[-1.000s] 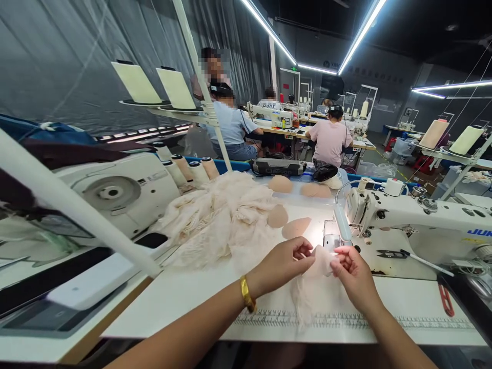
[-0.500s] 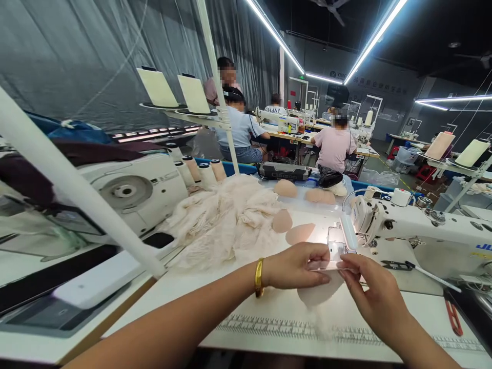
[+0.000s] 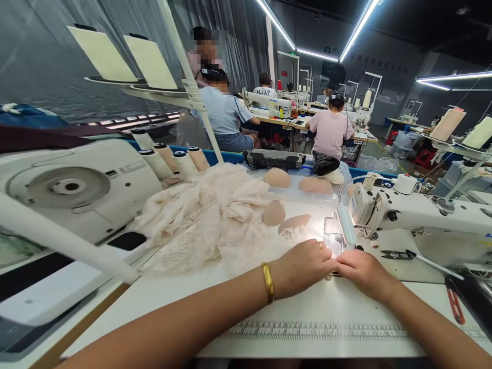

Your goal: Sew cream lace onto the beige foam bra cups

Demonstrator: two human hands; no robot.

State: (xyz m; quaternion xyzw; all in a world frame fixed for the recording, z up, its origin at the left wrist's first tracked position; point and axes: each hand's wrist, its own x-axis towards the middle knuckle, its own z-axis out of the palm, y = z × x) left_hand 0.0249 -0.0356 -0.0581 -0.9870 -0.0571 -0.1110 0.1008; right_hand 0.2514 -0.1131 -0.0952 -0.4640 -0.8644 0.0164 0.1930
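Observation:
My left hand (image 3: pixel 303 265), with a gold bracelet (image 3: pixel 268 282) on the wrist and a ring on one finger, rests knuckles-up on the white table (image 3: pixel 238 302). My right hand (image 3: pixel 361 270) meets it fingertip to fingertip. Both sets of fingers press down in front of the needle area of the white sewing machine (image 3: pixel 423 210). The small sheer pink fabric piece they pinch is almost wholly hidden under them. The machine's lamp (image 3: pixel 346 230) lights the spot.
A heap of cream lace fabric (image 3: pixel 207 215) and beige foam cups (image 3: pixel 273 212) lie behind my left hand. Thread cones (image 3: pixel 184 161) and another machine (image 3: pixel 77 189) stand at left. Snips (image 3: pixel 395 253) lie on the machine bed. Seated people (image 3: pixel 330 133) work at far tables.
Both hands have lowered from holding the sheer piece up in the air to pressing it flat on the table by the needle. The camera has tipped closer.

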